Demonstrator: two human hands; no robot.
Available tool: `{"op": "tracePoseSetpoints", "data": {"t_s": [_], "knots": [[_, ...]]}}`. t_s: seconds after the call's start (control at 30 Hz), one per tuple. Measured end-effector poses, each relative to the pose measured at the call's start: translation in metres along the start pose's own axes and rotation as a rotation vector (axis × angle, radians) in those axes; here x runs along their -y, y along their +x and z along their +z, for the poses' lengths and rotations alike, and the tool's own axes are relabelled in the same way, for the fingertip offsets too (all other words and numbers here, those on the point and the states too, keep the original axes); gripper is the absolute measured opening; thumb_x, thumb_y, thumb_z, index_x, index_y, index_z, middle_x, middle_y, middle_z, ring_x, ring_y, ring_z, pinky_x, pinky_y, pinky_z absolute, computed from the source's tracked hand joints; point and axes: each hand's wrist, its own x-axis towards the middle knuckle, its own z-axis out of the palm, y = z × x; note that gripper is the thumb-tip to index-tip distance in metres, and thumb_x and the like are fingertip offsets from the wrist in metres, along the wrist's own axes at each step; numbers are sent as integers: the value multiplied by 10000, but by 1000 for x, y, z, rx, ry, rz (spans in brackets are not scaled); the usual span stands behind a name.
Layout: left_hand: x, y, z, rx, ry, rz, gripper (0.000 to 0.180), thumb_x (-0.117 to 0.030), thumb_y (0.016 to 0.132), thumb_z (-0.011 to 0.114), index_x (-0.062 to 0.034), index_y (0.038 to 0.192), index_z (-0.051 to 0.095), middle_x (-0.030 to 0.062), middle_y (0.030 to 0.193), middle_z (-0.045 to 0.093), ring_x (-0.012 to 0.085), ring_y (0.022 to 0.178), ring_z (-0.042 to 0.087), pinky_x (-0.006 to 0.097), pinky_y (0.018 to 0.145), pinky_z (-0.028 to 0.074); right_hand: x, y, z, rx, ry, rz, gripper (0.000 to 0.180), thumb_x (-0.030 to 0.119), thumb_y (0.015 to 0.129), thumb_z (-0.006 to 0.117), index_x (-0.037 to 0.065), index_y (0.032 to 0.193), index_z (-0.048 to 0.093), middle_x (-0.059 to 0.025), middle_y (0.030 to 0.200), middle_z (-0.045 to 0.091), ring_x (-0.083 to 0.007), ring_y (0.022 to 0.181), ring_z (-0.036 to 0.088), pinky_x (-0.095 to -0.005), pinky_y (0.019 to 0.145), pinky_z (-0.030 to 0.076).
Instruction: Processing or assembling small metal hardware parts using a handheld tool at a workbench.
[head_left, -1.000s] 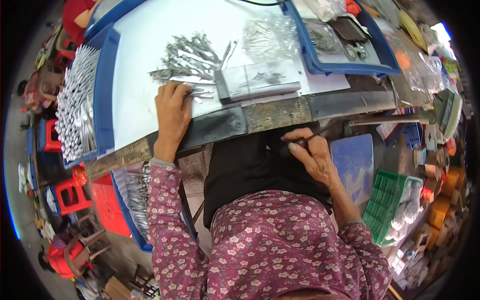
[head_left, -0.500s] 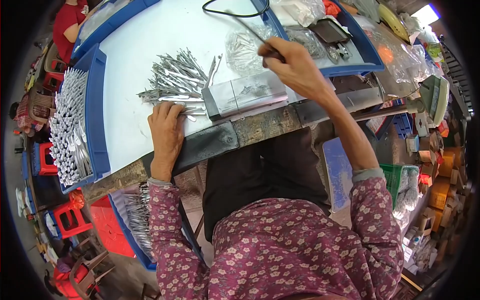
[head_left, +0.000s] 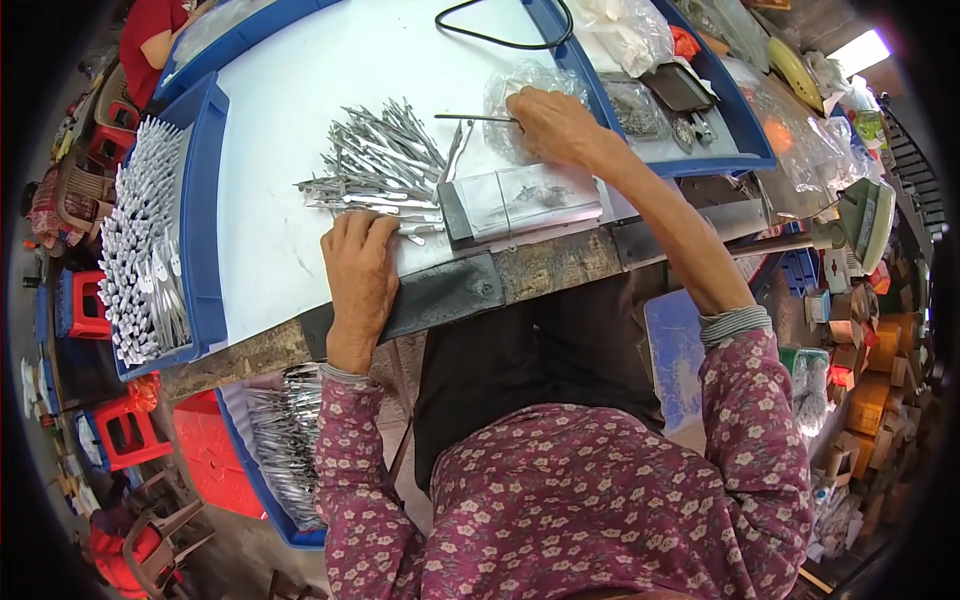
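Note:
My right hand (head_left: 560, 125) is closed around a thin dark metal rod (head_left: 470, 117), which points left over the table. Beneath that hand lies a clear plastic bag (head_left: 505, 88), partly hidden by it. By the table's front edge, my left hand (head_left: 358, 275) has its fingers curled down on slim silvery metal pieces (head_left: 420, 230); an end sticks out beside the fingertips. A loose heap of such pieces (head_left: 385, 150) spreads just beyond. To its right sits a flat block (head_left: 525, 200) with a pale, smudged top, a dark left end and a band across it.
A blue tray (head_left: 207, 220) at left is packed with slim white-ended pieces. Back right, another blue tray (head_left: 720, 163) holds bags and a dark dish (head_left: 680, 87). A black cord loop (head_left: 505, 45) lies at the back. Below the table stands a bin of metal pieces (head_left: 285, 440).
My right hand has come down and left, and the rod has swung from slanting up to nearly level. The whole view has shifted slightly; my left hand stays by the heap.

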Motion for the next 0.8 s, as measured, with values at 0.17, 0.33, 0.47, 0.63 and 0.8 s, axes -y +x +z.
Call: {"op": "tracePoseSetpoints", "data": {"t_s": [0.17, 0.33, 0.47, 0.63, 0.8], "knots": [[0, -3, -8, -150, -63, -40, 268, 61, 686, 581, -71, 920, 582, 68, 895, 547, 253, 883, 508, 348, 765, 365, 2, 2, -9, -1, 99, 50, 116, 57, 686, 541, -33, 752, 508, -206, 789, 565, -380, 780, 561, -451, 679, 431], [-14, 4, -14, -225, -276, -135, 214, 56, 730, 594, -45, 918, 600, 85, 864, 538, 246, 827, 512, 316, 725, 398, -7, 6, -6, -68, 215, 70, 115, 60, 659, 534, -45, 675, 492, -207, 668, 554, -381, 649, 535, -429, 596, 411], [-37, 15, -22, -261, -438, -175, 192, 39, 778, 582, -32, 955, 613, 74, 840, 520, 194, 777, 506, 279, 659, 411, -8, 5, -18, -83, 437, 136, 125, 75, 659, 516, -47, 683, 521, -133, 552, 484, -229, 516, 480, -358, 501, 380], [-58, 24, -29, -143, -534, -230, 260, 83, 786, 521, -10, 1015, 602, 91, 858, 478, 187, 744, 503, 267, 637, 412, -11, 3, -19, -46, 518, 194, 153, 82, 682, 506, -41, 742, 573, -51, 547, 455, -107, 510, 447, -294, 462, 370], [-70, 27, -31, -77, -490, -170, 362, 139, 727, 464, -2, 1034, 592, 124, 888, 484, 247, 773, 523, 288, 672, 422, -10, -3, -26, -34, 843, 345, 145, 108, 725, 539, -30, 748, 579, -12, 570, 490, -70, 505, 463, -211, 431, 388]]}}
